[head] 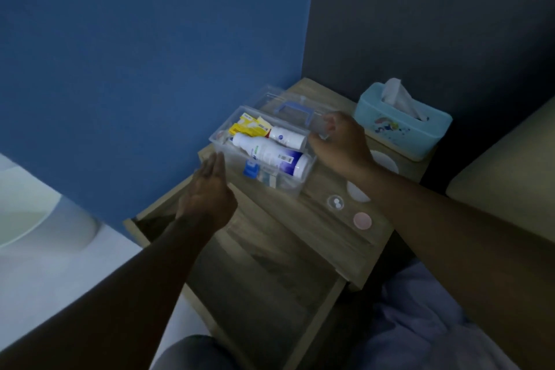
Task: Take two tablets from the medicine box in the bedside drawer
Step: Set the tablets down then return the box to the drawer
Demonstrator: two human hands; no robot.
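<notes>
A clear plastic medicine box (295,186) stands on the bedside table top with its lid (270,96) swung back and a blue handle (295,111) on it. Inside lie two white bottles (270,153), a yellow carton (249,129) and small packets. Two white tablets (337,203) rest in a small clear round dish in front of the box. My right hand (339,141) is at the box's right end, fingers closed on a small clear container. Beside the box's left end, my left hand (210,189) is flat with fingers straight, holding nothing.
The wooden drawer (270,273) is pulled out below the table top, toward me. A light blue tissue box (402,123) sits at the back right. A pink round cap (362,220) and white discs (357,191) lie near the tablets. A blue wall stands to the left.
</notes>
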